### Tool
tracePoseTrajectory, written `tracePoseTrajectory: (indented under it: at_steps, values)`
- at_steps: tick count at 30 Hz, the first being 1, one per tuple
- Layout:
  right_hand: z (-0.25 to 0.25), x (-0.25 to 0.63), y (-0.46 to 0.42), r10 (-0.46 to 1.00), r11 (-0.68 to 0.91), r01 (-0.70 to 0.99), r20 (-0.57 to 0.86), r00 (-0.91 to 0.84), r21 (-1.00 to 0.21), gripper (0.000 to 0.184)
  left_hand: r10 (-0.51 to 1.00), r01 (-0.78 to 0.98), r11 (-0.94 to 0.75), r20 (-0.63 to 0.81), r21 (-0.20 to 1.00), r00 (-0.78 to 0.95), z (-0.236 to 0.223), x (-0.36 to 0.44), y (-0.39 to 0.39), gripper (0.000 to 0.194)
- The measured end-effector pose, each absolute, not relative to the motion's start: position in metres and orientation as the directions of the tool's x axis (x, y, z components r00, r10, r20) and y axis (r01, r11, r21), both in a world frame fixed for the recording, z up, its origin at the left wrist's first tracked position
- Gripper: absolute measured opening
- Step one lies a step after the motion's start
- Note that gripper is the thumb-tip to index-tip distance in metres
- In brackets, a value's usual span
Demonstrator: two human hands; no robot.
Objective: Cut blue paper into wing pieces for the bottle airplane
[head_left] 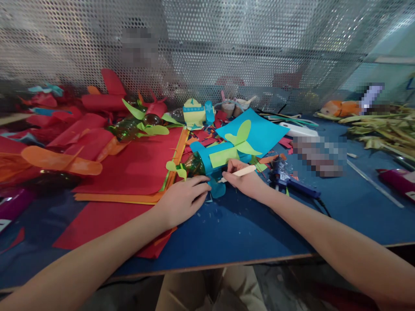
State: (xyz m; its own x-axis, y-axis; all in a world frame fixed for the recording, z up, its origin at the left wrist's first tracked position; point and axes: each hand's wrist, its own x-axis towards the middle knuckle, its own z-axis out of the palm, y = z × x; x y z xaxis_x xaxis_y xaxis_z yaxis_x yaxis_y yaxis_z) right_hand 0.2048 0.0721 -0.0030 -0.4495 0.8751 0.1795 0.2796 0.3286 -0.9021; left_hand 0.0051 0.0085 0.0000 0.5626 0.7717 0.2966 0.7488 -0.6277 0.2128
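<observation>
A toy plane made from a green plastic bottle wrapped in blue paper [202, 153] lies on its side in front of me. It has a light green paper strip [223, 158], a leaf-shaped green tail [241, 140] and a small green propeller [177, 167]. My left hand [184, 201] rests flat, its fingers stretched to the edge of the plane's near blue wing [218, 188]. In my right hand [244, 179] a white pen [244, 171] is gripped, its tip at that wing. The fingertips partly hide the wing.
Stacked red and orange paper sheets [129, 168] lie left, below several finished bottle planes. A blue sheet [266, 131] and paper scraps sit behind. A blue glue gun [298, 188] with a cord lies right. A perforated metal screen [207, 43] closes off the back.
</observation>
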Motion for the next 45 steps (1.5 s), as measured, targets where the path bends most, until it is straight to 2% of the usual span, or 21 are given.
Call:
tracePoseTrajectory:
  at_steps: [24,45]
  values:
    - [-0.0035,0.2048,0.0737,0.884,0.342,0.324,0.185,-0.430,-0.882,0.020,0.774,0.747,-0.625,0.302,0.227,0.556,0.0006,0.0049,0.0084,0.026]
    - [-0.0029,0.2052,0.0727,0.872,0.351,0.296,0.195,-0.448,-0.889,0.020,0.774,0.751,-0.624,0.303,0.216,0.556,-0.0010,0.0047,0.0080,0.025]
